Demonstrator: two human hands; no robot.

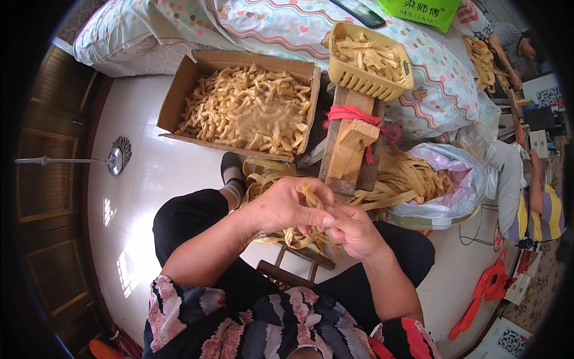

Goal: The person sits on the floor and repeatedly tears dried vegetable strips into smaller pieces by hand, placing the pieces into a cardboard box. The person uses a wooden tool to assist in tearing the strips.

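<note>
My left hand (pixel 283 205) and my right hand (pixel 358 229) meet above my lap, fingertips close together. Between them is a tan, ribbon-like strip (pixel 308 195), its short end poking up past my left thumb and index finger. My right fingers pinch close to it, and the fingers hide much of the strip. More loose strips (pixel 293 238) hang or lie just below my hands. Straight ahead stands a wooden bench (pixel 343 166) with an upright wooden block (pixel 360 133) and red cloth (pixel 354 116) tied around it.
A cardboard box (pixel 167 117) holds many short, knotted-looking tan pieces. On the bench's far end sits a yellow plastic basket (pixel 367 86) of flat pieces. Long strips spill from a lined sack (pixel 466 211) at right. Other people (pixel 540 211) sit along the right side. A patterned bed cover (pixel 278 27) lies behind.
</note>
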